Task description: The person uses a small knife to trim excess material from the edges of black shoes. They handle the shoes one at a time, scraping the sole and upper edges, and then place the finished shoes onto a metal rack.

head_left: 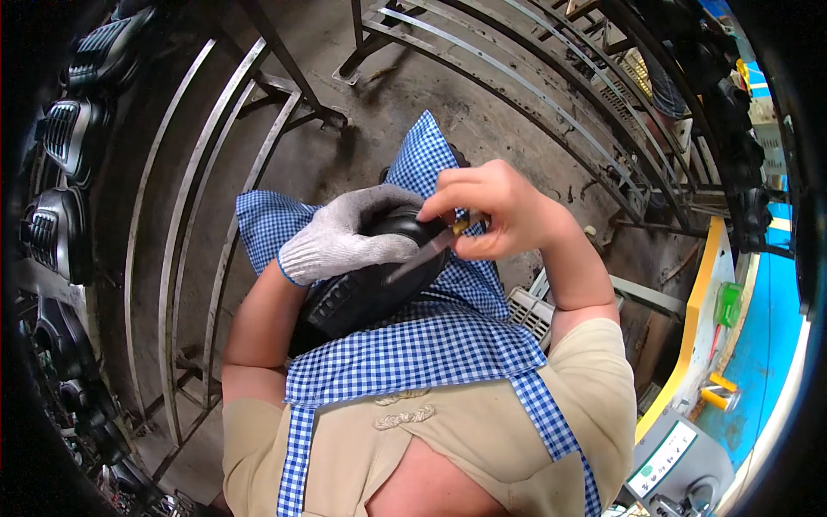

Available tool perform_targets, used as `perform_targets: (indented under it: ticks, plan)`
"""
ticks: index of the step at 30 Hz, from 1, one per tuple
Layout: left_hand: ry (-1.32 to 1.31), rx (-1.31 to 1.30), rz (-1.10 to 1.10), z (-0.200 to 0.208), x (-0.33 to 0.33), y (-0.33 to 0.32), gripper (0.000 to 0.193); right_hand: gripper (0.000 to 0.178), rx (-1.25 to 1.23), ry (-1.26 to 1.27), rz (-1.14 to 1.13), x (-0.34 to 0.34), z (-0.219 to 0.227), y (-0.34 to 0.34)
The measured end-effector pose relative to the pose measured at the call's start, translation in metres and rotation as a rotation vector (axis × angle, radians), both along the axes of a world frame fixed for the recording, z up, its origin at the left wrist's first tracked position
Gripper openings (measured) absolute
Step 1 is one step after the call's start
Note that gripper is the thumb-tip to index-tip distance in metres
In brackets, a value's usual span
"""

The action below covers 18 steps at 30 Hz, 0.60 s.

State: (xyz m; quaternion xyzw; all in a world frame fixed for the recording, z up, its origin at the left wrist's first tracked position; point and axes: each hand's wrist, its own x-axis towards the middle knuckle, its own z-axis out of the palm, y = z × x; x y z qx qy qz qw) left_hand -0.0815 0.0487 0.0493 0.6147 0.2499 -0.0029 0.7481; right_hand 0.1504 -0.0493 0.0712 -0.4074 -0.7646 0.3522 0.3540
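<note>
The gloved left hand (349, 237) clasps a black shoe (370, 297); the right hand (495, 207) pinches a knife (424, 256), best angled shallowly.

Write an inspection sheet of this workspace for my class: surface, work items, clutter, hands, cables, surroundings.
Surface: lap covered by a blue-checked apron; blue bench top at right.
Work items: what looks like a black shoe; knife with its blade against or just over it.
Clutter: green object and yellow object on the bench.
Hands: gloved left hand holds the shoe; bare right hand grips the knife.
Cables: none clearly seen.
Surroundings: stained floor, metal rack, more black footwear at left.
</note>
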Motion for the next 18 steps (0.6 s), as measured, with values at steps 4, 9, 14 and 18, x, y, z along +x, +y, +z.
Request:
perform_targets:
  ticks: [4, 9, 14, 18]
  plan:
    - [0.015, 0.005, -0.017, 0.003, 0.002, -0.001, 0.062, 0.039, 0.19, -0.289, -0.035, -0.001, 0.005, -0.008]
    - [0.048, 0.047, -0.022, 0.004, 0.003, -0.001, 0.064, 0.031, 0.219, -0.518, 0.031, -0.009, 0.029, -0.007]
    - [0.097, 0.105, -0.049, 0.01, 0.007, -0.005, 0.067, 0.028, 0.145, -0.686, 0.093, -0.021, 0.037, -0.005]
    - [0.09, 0.102, -0.048, 0.004, 0.005, -0.005, 0.067, 0.028, 0.146, -0.666, 0.101, -0.019, 0.026, -0.003]
